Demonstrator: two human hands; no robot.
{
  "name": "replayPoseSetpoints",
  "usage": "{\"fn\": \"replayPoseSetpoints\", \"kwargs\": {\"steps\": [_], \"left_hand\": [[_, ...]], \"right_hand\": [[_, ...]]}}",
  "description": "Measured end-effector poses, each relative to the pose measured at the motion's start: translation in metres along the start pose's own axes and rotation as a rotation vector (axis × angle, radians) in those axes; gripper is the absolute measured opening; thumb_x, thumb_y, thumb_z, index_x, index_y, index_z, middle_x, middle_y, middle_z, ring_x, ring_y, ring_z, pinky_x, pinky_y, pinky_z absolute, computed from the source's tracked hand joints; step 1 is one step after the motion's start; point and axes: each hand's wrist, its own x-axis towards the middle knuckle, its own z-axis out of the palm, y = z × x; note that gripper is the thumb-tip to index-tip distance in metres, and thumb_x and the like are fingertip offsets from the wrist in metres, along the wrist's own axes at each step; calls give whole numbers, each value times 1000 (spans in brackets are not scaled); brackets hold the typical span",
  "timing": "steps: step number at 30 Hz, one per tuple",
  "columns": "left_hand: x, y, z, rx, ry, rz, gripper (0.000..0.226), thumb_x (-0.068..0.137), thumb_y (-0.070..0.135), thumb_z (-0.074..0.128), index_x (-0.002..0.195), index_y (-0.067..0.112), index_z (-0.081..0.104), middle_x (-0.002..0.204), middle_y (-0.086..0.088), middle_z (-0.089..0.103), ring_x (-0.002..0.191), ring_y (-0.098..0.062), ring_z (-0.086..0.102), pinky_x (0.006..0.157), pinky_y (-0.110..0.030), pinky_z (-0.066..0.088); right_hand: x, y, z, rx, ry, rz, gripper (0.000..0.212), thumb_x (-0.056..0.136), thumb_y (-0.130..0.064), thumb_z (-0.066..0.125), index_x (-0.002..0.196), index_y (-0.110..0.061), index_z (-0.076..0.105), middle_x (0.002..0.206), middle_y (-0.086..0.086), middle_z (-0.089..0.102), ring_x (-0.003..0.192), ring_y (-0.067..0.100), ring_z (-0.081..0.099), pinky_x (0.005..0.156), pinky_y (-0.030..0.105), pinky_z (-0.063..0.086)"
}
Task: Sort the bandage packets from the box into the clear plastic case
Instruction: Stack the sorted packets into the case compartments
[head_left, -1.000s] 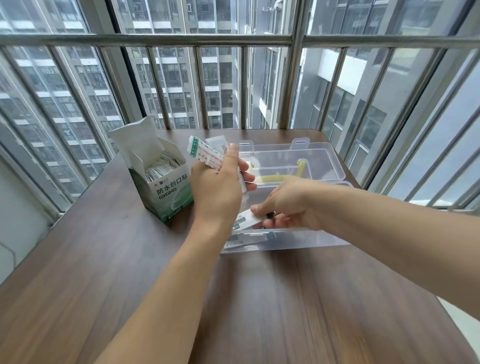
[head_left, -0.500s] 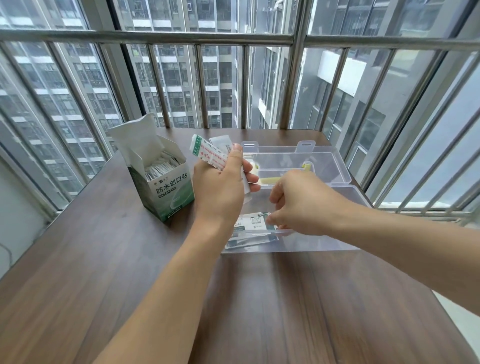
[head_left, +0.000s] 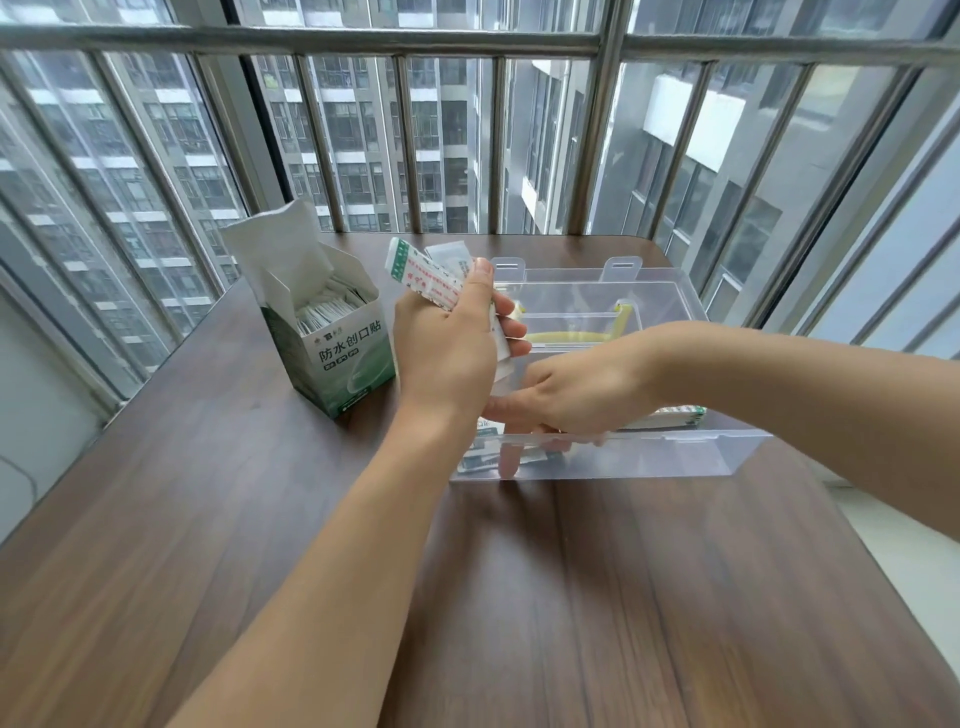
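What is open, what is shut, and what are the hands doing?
box: open, flap up, packets still inside.
clear plastic case: open, lid tipped back, some packets inside.
left hand: holds a bunch of bandage packets above the table.
right hand: reaches into the case, fingers fairly straight, down by the packets there.

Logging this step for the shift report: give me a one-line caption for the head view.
Left hand holds bandage packets beside the open box; right hand reaches into the clear plastic case.
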Motion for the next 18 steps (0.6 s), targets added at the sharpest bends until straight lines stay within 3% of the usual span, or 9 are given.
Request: {"fn": "replayPoseSetpoints", "kwargs": {"steps": [5, 7, 8, 10, 13, 16, 18], "left_hand": [[1, -1, -1, -12, -15, 11, 31, 100, 14, 60, 69, 10, 60, 54, -2, 57, 48, -18, 56, 46, -31, 54], [1, 0, 0, -34, -21, -2, 31, 100, 13, 59, 70, 9, 59, 53, -2, 56, 46, -18, 55, 45, -30, 54], [1, 0, 0, -43, -21, -10, 30, 100, 13, 59, 70, 9, 59, 53, -3, 55, 46, -18, 55, 45, -30, 54], [1, 0, -1, -56, -16, -19, 29, 100, 13, 59, 71, 8, 58, 54, -3, 55, 45, -17, 54, 45, -29, 53], [2, -1, -1, -53, -13, -18, 27, 100, 13, 59, 73, 7, 58, 55, -3, 55, 44, -16, 54, 46, -29, 54], [3, -1, -2, -58, -14, -24, 27, 100, 14, 59, 74, 6, 58, 54, -3, 55, 44, -16, 54, 46, -29, 54], [3, 0, -2, -59, -21, -23, 27, 100, 14, 59, 74, 6, 58, 54, -2, 55, 45, -16, 54, 47, -29, 54]], "right_hand": [[0, 2, 7, -58, 44, 30, 56, 104, -56, 25, 94, -16, 63, 85, 6, 53, 80, 23, 49, 85, 40, 53], [0, 5, 8, 37, 65, 14, 53, 105, -52, 29, 108, -12, 63, 89, 9, 54, 84, 23, 51, 75, 35, 53], [0, 8, 8, 72, 102, -13, 48, 106, -49, 31, 106, -14, 64, 88, 8, 53, 82, 21, 52, 70, 31, 51], [0, 11, 6, 79, 165, -54, 43, 107, -42, 35, 90, -22, 68, 81, 5, 54, 74, 18, 51, 64, 28, 47], [0, 12, 5, 49, 117, -50, 47, 106, -38, 36, 87, -22, 75, 75, 2, 58, 68, 17, 53, 61, 26, 48], [1, 12, 5, -37, 140, -53, 48, 106, -35, 39, 62, -26, 58, 69, -2, 54, 63, 17, 46, 60, 26, 43], [-1, 13, 5, -76, 147, -56, 47, 106, -35, 39, 62, -26, 55, 70, -1, 57, 64, 16, 46, 66, 31, 46]]}}
